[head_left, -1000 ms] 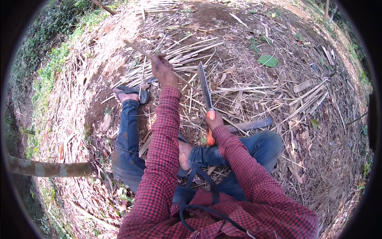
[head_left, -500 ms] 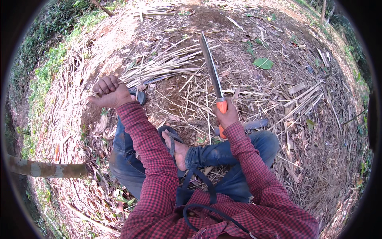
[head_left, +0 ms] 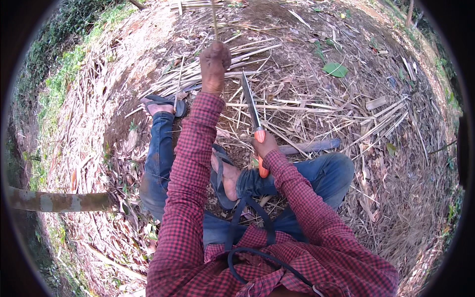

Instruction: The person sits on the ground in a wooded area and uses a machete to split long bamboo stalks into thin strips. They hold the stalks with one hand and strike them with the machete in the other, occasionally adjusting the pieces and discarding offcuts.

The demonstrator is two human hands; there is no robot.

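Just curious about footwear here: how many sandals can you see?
2. One sandal is on the outstretched foot at upper left; the other sandal is on the foot tucked under the bent leg, centre.

Sunlit straw-littered dirt ground (head_left: 396,163), grassy edge (head_left: 59,84)

Thin strip (head_left: 214,20) runs off top edge; knife handle (head_left: 262,161) mostly hidden by right hand (head_left: 265,145).

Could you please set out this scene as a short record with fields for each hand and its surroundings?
Setting: person seated on ground strewn with dry split bamboo strips
Left hand: raised, closed around a thin bamboo strip
Right hand: grips the orange handle of a long knife, blade pointing away
Nearby: green leaf, bamboo pole, sandal
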